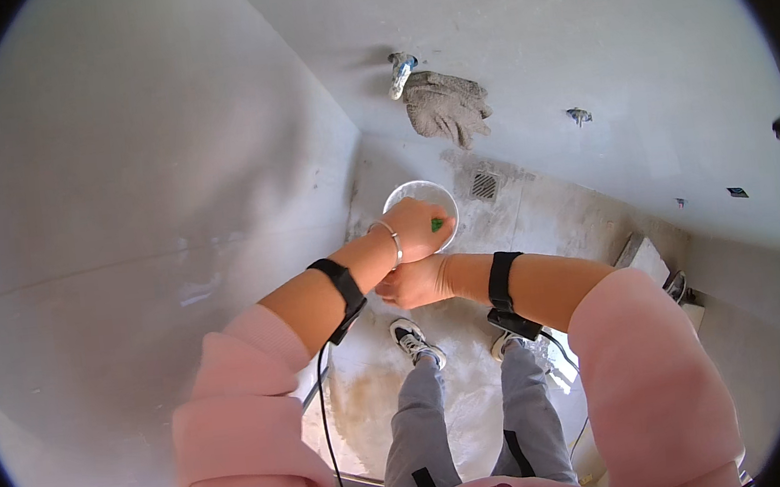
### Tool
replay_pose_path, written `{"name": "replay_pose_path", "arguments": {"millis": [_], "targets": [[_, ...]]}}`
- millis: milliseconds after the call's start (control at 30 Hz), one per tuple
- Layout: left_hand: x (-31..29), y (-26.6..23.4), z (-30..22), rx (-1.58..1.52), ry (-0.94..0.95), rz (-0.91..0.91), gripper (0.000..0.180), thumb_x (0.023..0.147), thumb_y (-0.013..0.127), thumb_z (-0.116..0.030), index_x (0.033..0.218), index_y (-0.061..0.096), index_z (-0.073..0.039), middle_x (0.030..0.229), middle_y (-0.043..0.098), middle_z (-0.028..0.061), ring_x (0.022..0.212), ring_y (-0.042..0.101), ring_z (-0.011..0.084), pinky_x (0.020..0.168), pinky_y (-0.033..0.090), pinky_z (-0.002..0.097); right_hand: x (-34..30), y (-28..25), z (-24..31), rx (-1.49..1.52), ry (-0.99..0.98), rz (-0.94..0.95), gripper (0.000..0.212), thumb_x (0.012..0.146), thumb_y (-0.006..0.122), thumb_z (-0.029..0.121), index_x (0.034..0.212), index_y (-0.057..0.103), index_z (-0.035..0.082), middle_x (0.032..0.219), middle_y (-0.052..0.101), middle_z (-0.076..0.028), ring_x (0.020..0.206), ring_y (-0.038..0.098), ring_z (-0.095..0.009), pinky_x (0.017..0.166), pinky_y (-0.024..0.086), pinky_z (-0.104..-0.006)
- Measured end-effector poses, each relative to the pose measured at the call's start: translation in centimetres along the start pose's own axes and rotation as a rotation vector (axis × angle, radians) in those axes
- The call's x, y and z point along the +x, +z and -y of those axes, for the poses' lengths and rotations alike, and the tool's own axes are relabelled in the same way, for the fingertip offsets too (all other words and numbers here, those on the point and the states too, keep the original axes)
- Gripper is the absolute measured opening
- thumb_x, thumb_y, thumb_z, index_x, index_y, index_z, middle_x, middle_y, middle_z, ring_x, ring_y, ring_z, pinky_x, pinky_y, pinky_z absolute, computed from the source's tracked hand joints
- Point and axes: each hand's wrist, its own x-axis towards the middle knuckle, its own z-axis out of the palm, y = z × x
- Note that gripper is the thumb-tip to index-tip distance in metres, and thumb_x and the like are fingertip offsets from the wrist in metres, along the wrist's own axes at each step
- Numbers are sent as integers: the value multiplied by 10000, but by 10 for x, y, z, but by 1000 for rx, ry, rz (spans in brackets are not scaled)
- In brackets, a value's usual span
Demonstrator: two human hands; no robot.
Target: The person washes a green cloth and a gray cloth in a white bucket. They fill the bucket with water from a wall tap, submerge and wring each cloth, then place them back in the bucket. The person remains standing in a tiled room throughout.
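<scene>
My left hand [418, 225], with a bracelet at its wrist, is closed over a round white bucket [420, 189] on the floor. A small green piece [436, 225] shows at its fingers; the rest of what it grips is hidden. Just below, close against the left wrist, my right hand [415, 283] has its fingers curled. Whatever may be inside the right hand cannot be seen. Most of the bucket's inside lies behind my hands.
A grey work glove [447, 106] hangs on the far wall from a pipe fitting [402, 73]. Another fitting [579, 116] sticks out farther right. A square floor drain [484, 186] lies beside the bucket. My shoes [416, 342] stand on the stained floor; black cables hang from both wrist straps.
</scene>
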Motion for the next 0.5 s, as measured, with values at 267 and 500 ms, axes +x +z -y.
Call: {"name": "replay_pose_path", "arguments": {"millis": [267,500], "targets": [[3,16,-9,44,-78,46,341,867,475,-358,847,645,-63,818,632,189,795,579,375,749,462,434,-16,19,14,-23,-28,99,127,679,570,139,763,619,56,867,602,-52,903,578,-232,845,463,-344],[-35,30,-51,-90,-252,-130,330,855,489,-344,885,654,-59,860,645,170,819,602,333,773,479,392,-24,-52,37,158,-263,221,184,680,564,172,837,589,80,994,583,-54,1008,545,-228,874,442,-352]]}}
